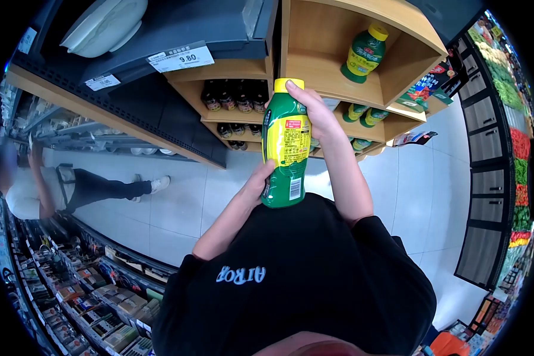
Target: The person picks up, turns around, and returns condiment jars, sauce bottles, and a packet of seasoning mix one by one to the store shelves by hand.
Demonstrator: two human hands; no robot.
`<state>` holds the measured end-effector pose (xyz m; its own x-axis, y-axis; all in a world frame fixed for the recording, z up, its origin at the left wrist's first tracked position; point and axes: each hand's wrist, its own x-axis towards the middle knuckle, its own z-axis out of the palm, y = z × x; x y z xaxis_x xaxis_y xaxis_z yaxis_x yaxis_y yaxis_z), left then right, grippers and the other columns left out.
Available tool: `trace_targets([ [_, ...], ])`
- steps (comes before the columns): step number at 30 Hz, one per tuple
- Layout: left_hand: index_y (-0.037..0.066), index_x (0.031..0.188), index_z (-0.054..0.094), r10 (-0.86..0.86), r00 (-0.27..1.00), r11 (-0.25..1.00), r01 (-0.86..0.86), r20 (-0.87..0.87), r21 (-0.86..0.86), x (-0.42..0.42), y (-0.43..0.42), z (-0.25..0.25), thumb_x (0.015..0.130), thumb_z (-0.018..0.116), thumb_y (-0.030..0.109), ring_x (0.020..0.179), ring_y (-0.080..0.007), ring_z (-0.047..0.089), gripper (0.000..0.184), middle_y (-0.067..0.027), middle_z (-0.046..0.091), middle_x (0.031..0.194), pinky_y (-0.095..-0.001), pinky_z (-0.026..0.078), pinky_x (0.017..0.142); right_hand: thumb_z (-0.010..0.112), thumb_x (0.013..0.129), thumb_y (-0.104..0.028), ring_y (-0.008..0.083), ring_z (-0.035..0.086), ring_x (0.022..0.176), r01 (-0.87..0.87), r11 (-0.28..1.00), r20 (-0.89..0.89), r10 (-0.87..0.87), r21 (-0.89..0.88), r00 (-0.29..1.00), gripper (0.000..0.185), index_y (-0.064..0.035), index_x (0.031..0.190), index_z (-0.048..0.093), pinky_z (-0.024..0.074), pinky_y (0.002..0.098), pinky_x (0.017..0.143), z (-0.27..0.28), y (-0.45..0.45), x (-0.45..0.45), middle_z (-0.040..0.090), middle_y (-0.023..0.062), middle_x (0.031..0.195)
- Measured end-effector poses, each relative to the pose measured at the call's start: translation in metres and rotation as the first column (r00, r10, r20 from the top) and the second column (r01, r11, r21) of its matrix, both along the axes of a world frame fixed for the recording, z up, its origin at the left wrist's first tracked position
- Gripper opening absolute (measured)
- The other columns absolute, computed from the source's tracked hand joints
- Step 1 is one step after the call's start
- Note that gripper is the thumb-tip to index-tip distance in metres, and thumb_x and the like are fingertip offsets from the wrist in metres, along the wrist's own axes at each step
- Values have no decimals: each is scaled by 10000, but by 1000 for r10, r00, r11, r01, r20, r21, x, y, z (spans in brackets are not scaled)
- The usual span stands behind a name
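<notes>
- Wooden display shelf [314, 29]
- Yellow-capped green plastic bottle [286, 133], held in front of the shelf
- Right hand [316, 111], nearer the shelf, clasping the bottle, thumb at its cap
- Left hand [258, 181], farther from the shelf, gripping the bottle's lower side

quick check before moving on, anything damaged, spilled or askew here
Nothing stands out; no spill shows. The green-and-yellow plastic bottle held in the left hand and right hand looks undamaged on its visible side, yellow cap on. The white rounded dish at upper left seems tilted, but lens distortion may explain that.
</notes>
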<state>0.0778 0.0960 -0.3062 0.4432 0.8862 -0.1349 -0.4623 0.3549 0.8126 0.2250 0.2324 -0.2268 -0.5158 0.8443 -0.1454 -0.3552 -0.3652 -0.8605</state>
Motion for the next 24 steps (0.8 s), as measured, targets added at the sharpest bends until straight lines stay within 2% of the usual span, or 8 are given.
trace_targets([
  [6, -11, 1352, 334, -124, 952, 987, 149, 281, -68, -10, 0, 13, 706, 468, 793, 1030, -321, 596, 1040, -209, 561, 1157, -428, 523, 842, 502, 922, -401, 247, 654, 903, -9, 998, -41, 11, 56, 999, 470, 12, 1146, 520, 554, 352, 767, 25, -15, -10, 631, 180, 1047],
  [9, -17, 1357, 320, -129, 886, 981, 178, 445, -71, -5, -5, 20, 646, 458, 844, 1073, -324, 569, 1126, -212, 516, 1227, -468, 494, 886, 542, 907, -369, 254, 632, 959, -90, 993, -342, 110, 75, 933, 479, 8, 1193, 461, 550, 326, 750, 25, -23, -21, 605, 184, 1110],
  [10, -18, 1360, 314, -123, 829, 975, 202, 545, -88, 0, -8, 24, 642, 454, 848, 1089, -325, 558, 1133, -214, 497, 1248, -480, 486, 894, 480, 905, -467, 345, 569, 1076, -186, 981, -477, 192, 62, 858, 587, -11, 1268, 410, 520, 422, 835, 13, -22, -28, 523, 225, 1236],
  [12, -21, 1369, 298, -144, 691, 953, 291, 709, -90, 5, -12, 23, 616, 448, 865, 1134, -332, 521, 1172, -210, 434, 1310, -519, 452, 927, 431, 888, -552, 382, 518, 1131, -325, 945, -692, 258, 36, 674, 662, -24, 1285, 404, 468, 485, 896, 2, -28, -42, 477, 233, 1283],
  [14, -21, 1370, 296, -146, 639, 940, 327, 755, -94, 10, -15, 25, 602, 454, 870, 1127, -337, 525, 1187, -212, 460, 1282, -503, 451, 935, 364, 854, -664, 436, 445, 1191, -445, 896, -813, 264, 7, 519, 763, -49, 1306, 399, 368, 572, 974, -9, -33, -49, 414, 236, 1341],
  [19, -19, 1372, 298, -173, 767, 952, 291, 617, -95, 11, -15, 24, 585, 465, 873, 1099, -354, 545, 1202, -227, 516, 1210, -455, 449, 948, 450, 855, -586, 356, 555, 1024, -480, 876, -863, 281, 52, 419, 690, 13, 1196, 465, 450, 506, 904, -30, -21, -52, 559, 188, 1081],
  [20, 14, 1380, 282, -200, 735, 946, 316, 648, -66, 10, -14, 18, 617, 488, 840, 1146, -326, 506, 1144, -198, 422, 1300, -545, 411, 973, 464, 852, -576, 344, 566, 995, -485, 873, -876, 272, 50, 399, 678, 18, 1179, 473, 459, 499, 892, -30, -21, -53, 567, 180, 1045],
  [24, 6, 1373, 295, -181, 775, 949, 298, 606, -98, 7, -16, 15, 619, 448, 863, 1122, -333, 523, 1152, -205, 448, 1277, -534, 421, 968, 497, 829, -563, 337, 567, 969, -481, 877, -863, 240, -3, 444, 666, 13, 1163, 484, 465, 487, 883, -24, -24, -54, 564, 178, 1026],
])
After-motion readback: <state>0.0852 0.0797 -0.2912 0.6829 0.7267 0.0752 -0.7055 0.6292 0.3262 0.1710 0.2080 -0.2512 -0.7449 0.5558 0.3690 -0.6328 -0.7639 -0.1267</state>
